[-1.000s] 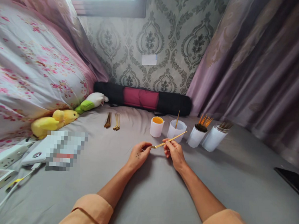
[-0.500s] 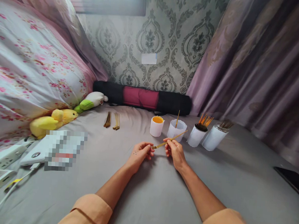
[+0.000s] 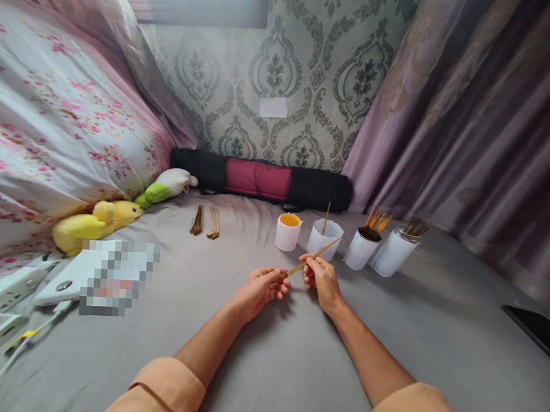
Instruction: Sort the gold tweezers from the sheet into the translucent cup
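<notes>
The left hand and the right hand both engage one slender golden stick. Location: the stick spans the gap between the two hands, above the grey sheet. Left hand: the thumb and forefinger pinch the lower end; the remaining fingers are loosely curled. Right hand: the thumb and fingertips pinch the shaft partway along its length.

Appearance of the stick: narrow, straight along the visible shaft, with a yellow-gold tone. The section between the hands is a darker olive gold. The section past the right hand is lighter and narrows toward a thin tip. Orientation: tilted, rising from the left hand toward the right; the tip overlaps the front of the translucent white tub in the view. The lower end is partly covered by the left fingers, so its shape cannot be determined.

Surrounding items: the tub stands just beyond the right hand, with a thin upright stick inside. Directly beyond the gap between the hands stands a white cup with a yellow-orange interior. To the right of the right hand stand two wrapped jars holding sticks. Beyond and left of the left hand lie two bundles of bent sticks, one brown, one paler gold.
</notes>
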`<action>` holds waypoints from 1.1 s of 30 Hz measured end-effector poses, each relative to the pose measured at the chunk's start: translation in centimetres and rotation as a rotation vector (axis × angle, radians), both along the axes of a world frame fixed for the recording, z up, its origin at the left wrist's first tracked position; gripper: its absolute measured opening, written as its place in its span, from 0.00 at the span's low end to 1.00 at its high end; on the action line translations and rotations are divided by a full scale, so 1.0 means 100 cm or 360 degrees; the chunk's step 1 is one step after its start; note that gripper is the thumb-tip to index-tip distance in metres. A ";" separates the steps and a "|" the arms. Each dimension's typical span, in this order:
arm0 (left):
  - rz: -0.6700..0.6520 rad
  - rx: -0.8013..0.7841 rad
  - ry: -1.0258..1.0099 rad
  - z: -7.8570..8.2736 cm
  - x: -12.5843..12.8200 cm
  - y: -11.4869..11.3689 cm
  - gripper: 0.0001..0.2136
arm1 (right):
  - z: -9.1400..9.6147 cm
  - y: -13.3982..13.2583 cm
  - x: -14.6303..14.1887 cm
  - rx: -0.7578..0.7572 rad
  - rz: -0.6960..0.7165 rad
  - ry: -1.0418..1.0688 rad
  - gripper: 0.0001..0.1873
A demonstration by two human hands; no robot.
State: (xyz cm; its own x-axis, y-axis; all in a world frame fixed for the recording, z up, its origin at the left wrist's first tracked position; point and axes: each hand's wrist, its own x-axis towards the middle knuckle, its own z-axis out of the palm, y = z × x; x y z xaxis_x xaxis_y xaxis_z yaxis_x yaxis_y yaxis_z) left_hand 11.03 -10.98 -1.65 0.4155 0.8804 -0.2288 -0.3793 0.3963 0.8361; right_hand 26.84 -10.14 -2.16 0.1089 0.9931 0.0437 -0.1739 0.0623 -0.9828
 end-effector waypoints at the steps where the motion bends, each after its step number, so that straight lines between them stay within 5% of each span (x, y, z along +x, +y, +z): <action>1: -0.0009 -0.0009 -0.0011 0.000 0.000 0.000 0.10 | 0.000 0.000 0.000 -0.0001 -0.0001 0.0000 0.12; 33: -0.0323 -0.0153 -0.0157 -0.001 -0.002 -0.003 0.10 | 0.001 -0.002 0.000 -0.0061 -0.0015 -0.0038 0.13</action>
State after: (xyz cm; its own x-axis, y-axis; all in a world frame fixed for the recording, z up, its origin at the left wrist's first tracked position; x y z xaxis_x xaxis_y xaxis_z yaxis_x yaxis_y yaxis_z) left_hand 10.86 -11.28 -1.73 0.6063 0.7526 -0.2569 -0.3618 0.5488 0.7536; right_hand 26.83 -10.35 -2.08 0.1179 0.9930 0.0086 -0.1497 0.0263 -0.9884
